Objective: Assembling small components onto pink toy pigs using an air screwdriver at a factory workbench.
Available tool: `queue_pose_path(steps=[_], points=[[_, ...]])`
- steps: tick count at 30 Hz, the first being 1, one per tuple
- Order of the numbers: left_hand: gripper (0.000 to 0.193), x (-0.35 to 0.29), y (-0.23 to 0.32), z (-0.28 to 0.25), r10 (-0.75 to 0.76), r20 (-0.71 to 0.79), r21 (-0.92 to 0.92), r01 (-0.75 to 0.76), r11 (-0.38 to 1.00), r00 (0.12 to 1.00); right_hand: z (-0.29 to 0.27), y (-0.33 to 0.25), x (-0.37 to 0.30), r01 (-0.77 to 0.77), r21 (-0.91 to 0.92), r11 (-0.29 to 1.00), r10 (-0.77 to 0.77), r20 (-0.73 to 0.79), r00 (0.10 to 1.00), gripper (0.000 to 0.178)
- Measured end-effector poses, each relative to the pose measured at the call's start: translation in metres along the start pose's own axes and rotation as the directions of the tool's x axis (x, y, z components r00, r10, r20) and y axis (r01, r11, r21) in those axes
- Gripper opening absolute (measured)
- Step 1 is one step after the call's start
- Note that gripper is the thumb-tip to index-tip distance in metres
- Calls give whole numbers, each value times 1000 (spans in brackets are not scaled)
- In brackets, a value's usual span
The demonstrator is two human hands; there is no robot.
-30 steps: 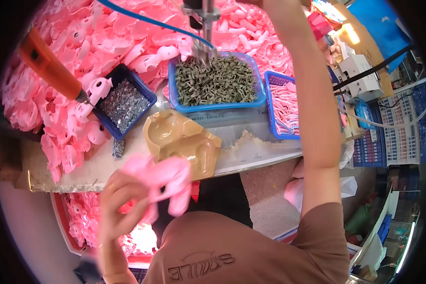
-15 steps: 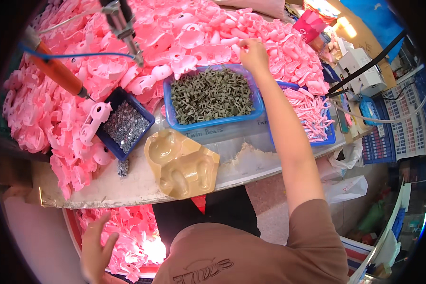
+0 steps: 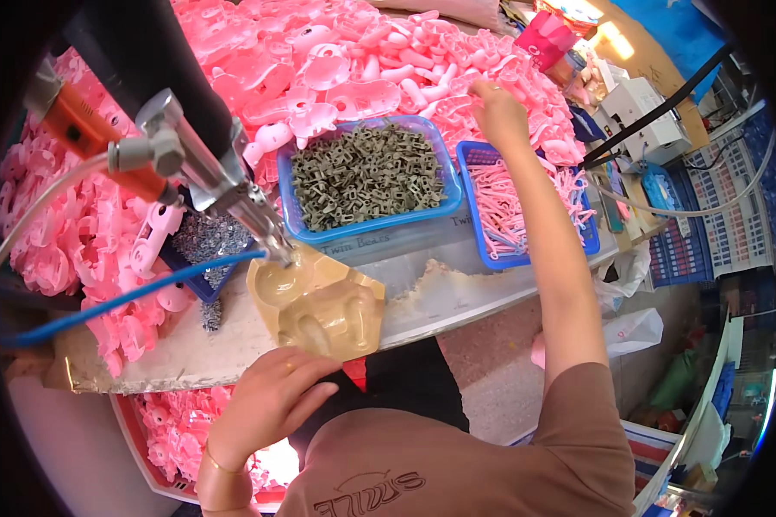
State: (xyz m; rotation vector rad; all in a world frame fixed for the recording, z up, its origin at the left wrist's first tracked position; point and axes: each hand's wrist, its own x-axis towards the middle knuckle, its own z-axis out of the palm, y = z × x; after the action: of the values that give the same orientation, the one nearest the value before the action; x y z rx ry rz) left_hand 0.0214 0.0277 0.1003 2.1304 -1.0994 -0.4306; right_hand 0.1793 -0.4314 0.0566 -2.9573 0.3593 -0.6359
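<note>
My right hand (image 3: 502, 114) is stretched over the pile of pink plastic parts (image 3: 353, 99), beyond a blue basket. Its fingers bend down and their tips are hidden, so any hold is unclear. My left hand (image 3: 276, 392) is open and empty, thumb apart from the fingers, by the near edge of a tan moulded holder (image 3: 323, 302) with rounded hollows. A silver air tool (image 3: 224, 185) with a blue hose hangs over the holder's far left corner. Left of it hangs an orange screwdriver (image 3: 86, 129), its point near a pink part (image 3: 155, 237).
A blue tub (image 3: 440, 207) of grey-green clips stands behind the holder. At its right, the blue basket (image 3: 491, 258) holds thin pink pieces; at its left, a dark blue tray (image 3: 177, 263) holds small metal bits. More pink parts (image 3: 181, 431) lie below the table edge.
My left hand has risen rightward to the holder's near edge. My right hand has shifted right across the pile. The silver air tool has come nearer, down over the holder.
</note>
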Motion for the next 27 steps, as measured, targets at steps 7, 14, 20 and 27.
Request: queue_pose_path(steps=[7, 14, 20, 27], points=[[18, 53, 9, 35, 279, 67, -67, -275, 959, 958, 38, -1, 9, 467, -138, 873, -481, -89, 872, 29], [38, 63, 5, 44, 252, -115, 37, -249, 968, 961, -15, -22, -19, -34, 568, 822, -23, 92, 996, 28], [54, 96, -2, 53, 306, -362, 276, -212, 937, 881, -56, -98, -119, -580, 755, 305, -473, 649, 596, 28], [45, 77, -22, 66, 404, -443, 340, -267, 902, 801, -19, -35, -66, -157, 730, 665, -271, 432, 860, 28]])
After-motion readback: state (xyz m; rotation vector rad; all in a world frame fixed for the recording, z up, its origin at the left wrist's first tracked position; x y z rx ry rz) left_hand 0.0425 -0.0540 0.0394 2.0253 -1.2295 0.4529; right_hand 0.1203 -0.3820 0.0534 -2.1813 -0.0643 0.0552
